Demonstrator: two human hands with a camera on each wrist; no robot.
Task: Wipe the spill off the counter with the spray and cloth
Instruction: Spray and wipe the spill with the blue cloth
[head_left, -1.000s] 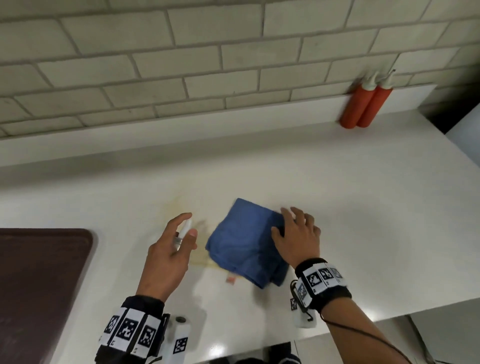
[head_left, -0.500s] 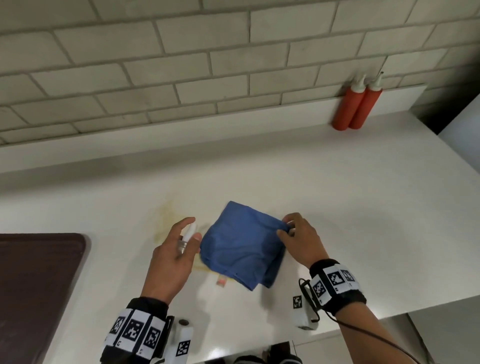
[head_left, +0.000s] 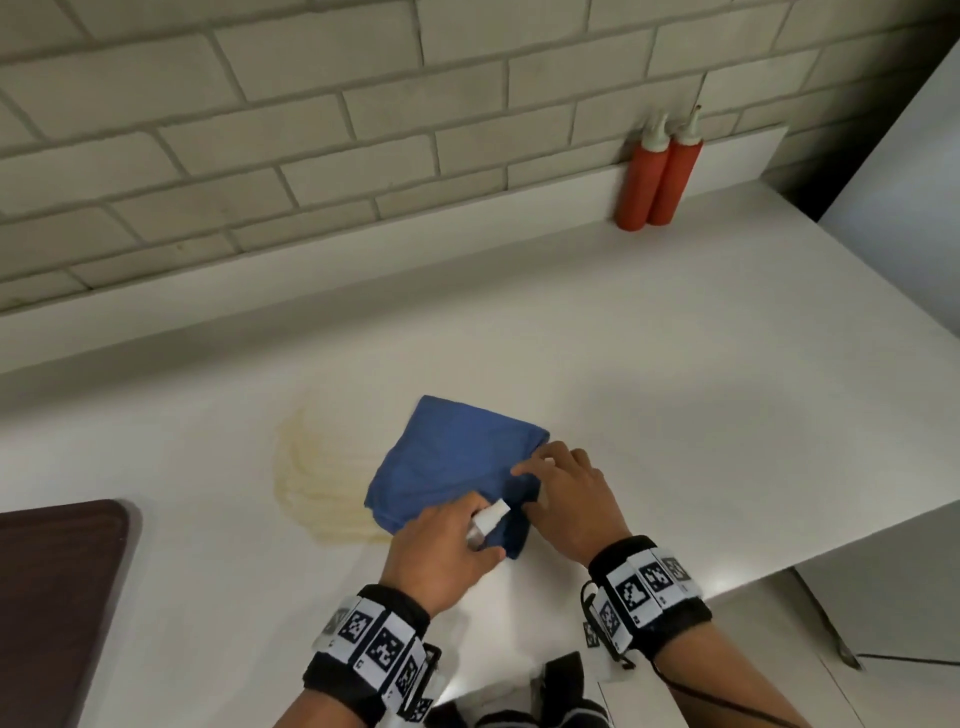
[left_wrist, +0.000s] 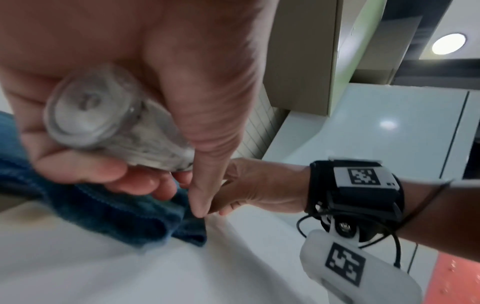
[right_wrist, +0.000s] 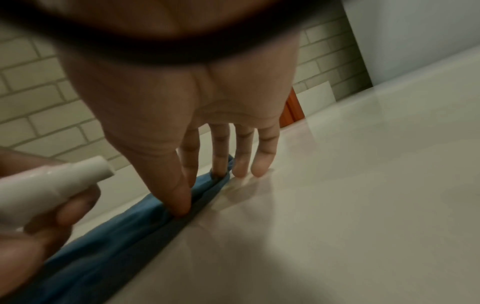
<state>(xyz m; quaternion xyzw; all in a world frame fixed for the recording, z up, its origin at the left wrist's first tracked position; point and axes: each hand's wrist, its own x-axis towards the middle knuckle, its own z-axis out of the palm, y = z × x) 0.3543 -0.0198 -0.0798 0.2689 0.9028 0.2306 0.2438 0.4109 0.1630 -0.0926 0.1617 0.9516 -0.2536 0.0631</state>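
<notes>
black wristbands (head_left: 648, 587) with square markers

White counter (head_left: 675, 374) along a pale brick wall, with a low white ledge at the back. Folded blue cloth (head_left: 452, 457) flat near the front edge, fingertips of the right hand (head_left: 569, 499) pressing its right side. Yellowish smeared spill (head_left: 317, 478) just left of the cloth, touching its edge. Two red squeeze bottles (head_left: 657, 179) upright, side by side, against the back ledge at far right. Dark brown board (head_left: 52, 597) at front left.
</notes>
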